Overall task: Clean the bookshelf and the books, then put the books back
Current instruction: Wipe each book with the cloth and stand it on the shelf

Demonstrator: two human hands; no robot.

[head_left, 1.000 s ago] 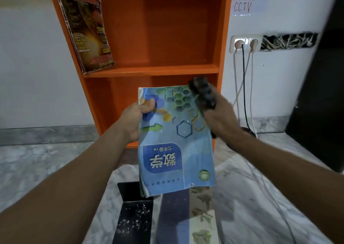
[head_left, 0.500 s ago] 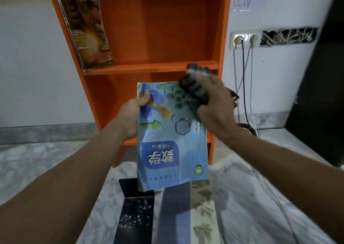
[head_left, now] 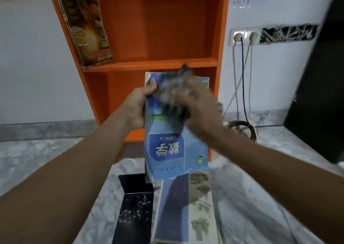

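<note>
The left hand [head_left: 138, 109] pinches the blue textbook [head_left: 176, 143] by its upper left edge, upright before the orange bookshelf [head_left: 149, 63]. A thin, light, floppy paperback, it needs edge support. The blurred right hand [head_left: 197, 109] clutches a dark cloth [head_left: 173, 102] against its cover.

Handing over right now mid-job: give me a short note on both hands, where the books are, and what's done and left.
Left hand: shut on the blue book, held upright before the orange bookshelf.
Right hand: shut on a dark cloth, blurred, against the cover.
Magazine leans on the upper shelf. Two more books and a black bookend lie on the floor.
Left: finish wiping, shelve the rest.
</note>
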